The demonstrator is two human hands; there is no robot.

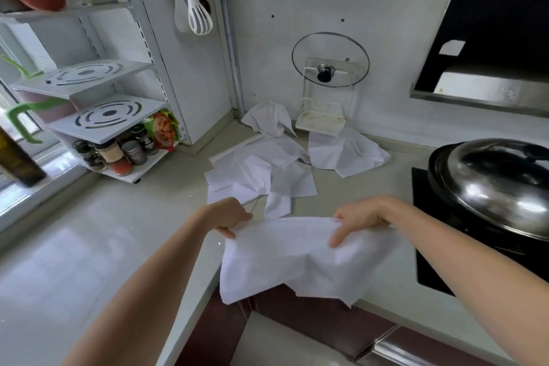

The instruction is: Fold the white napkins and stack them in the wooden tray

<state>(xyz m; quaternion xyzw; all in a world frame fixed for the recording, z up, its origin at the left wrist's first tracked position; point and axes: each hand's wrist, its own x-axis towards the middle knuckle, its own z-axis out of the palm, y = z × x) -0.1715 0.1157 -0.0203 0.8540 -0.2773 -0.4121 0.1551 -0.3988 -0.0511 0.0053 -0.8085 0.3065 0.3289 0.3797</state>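
I hold one white napkin [285, 258] spread in the air above the counter's front edge. My left hand [230, 217] pinches its upper left corner. My right hand [359, 218] grips the upper right edge, fingers curled over the cloth. The napkin hangs loose and creased below both hands. Several more white napkins [261, 175] lie crumpled in a heap on the counter behind it, reaching into the corner. One lies apart [341, 154] under the lid holder. No wooden tray is in view.
A wok with a steel lid [490, 184] sits on the black cooktop at the right. A white rack [104, 122] with spice jars stands at the left. A glass lid in its holder [329, 68] hangs on the back wall. The pale counter [89, 246] stretches left.
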